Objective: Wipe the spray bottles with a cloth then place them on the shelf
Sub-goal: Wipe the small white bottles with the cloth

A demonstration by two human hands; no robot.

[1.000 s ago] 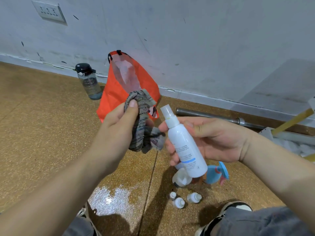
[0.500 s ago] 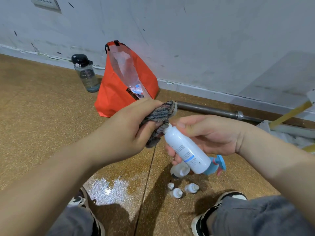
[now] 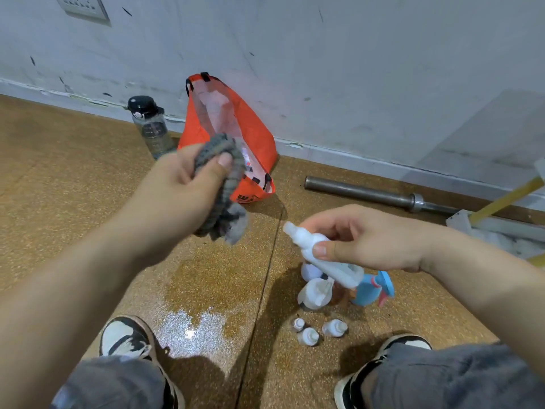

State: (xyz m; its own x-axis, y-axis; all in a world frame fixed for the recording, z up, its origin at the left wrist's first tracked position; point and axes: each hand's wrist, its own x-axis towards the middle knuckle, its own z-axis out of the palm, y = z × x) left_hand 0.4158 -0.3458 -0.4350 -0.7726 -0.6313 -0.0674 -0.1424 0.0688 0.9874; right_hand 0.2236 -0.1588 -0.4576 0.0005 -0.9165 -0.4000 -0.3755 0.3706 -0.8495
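Note:
My left hand [image 3: 188,184] grips a bunched grey cloth [image 3: 224,196], lifted up and to the left, apart from the bottle. In my right hand [image 3: 365,237] a white spray bottle [image 3: 327,258] is held, tilted with its nozzle pointing up-left, thumb across its neck. Below it on the floor stand a blue trigger sprayer [image 3: 373,289], a round clear bottle [image 3: 314,293] and three small white bottles [image 3: 318,332]. No shelf is in view.
An orange bag [image 3: 253,137] leans against the wall, with a dark-capped water bottle [image 3: 150,125] to its left. A steel bar [image 3: 368,193] lies along the skirting at right. A wet patch [image 3: 194,323] shines on the cork floor between my shoes [image 3: 126,340].
My left hand has pulled the cloth off the bottle's nozzle, up and to the left. My right hand has lowered the bottle toward the floor bottles.

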